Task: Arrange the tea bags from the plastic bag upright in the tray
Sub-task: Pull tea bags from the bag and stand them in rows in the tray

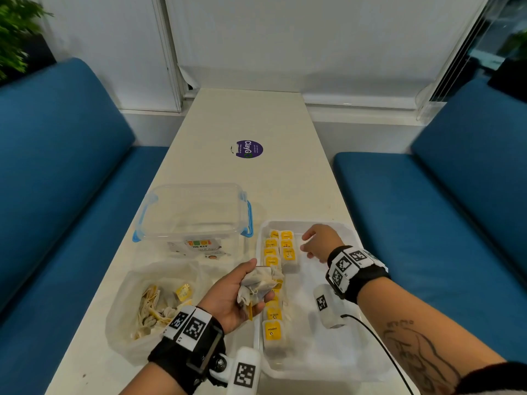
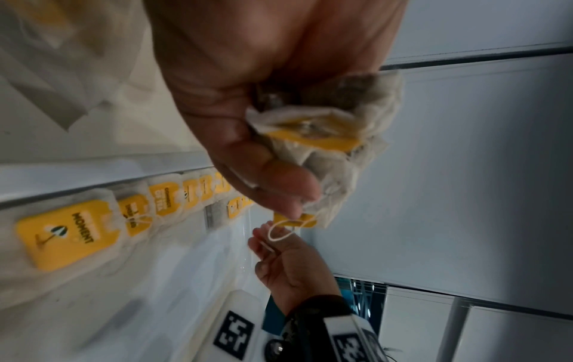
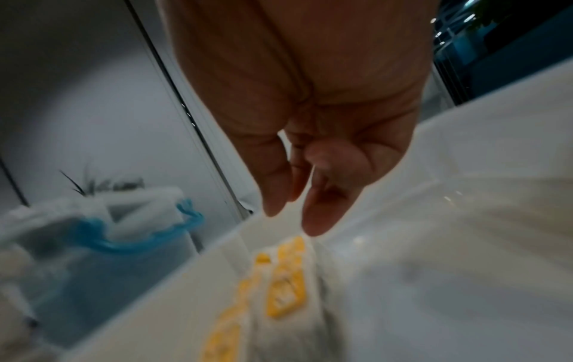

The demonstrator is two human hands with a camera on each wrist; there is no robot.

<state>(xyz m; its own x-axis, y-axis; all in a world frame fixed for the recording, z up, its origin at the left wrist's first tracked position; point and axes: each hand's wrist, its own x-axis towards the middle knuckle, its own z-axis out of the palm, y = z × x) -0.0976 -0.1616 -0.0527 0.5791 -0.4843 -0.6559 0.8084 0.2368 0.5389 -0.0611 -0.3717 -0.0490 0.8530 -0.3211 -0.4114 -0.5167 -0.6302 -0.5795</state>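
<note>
My left hand [image 1: 242, 295] grips a bunch of tea bags [image 1: 261, 283] with yellow tags above the left edge of the white tray [image 1: 328, 363]. The same bunch of tea bags [image 2: 338, 137] fills the left wrist view, a loop of string hanging from it. Rows of tea bags [image 1: 273, 332] with yellow tags stand along the tray's left side, a shorter second row [image 1: 288, 252] beside them. My right hand [image 1: 316, 245] hovers empty over the tray's far part, fingers [image 3: 316, 220] relaxed, just right of the second row. The plastic bag [image 1: 148, 303] with more tea bags lies left of the tray.
A clear lidded box [image 1: 194, 212] with blue clips stands behind the plastic bag. A purple sticker [image 1: 248, 149] marks the white table [image 1: 245, 115] farther back. Blue benches [image 1: 427, 223] flank the table. A black cable [image 1: 379, 346] runs from my right wrist.
</note>
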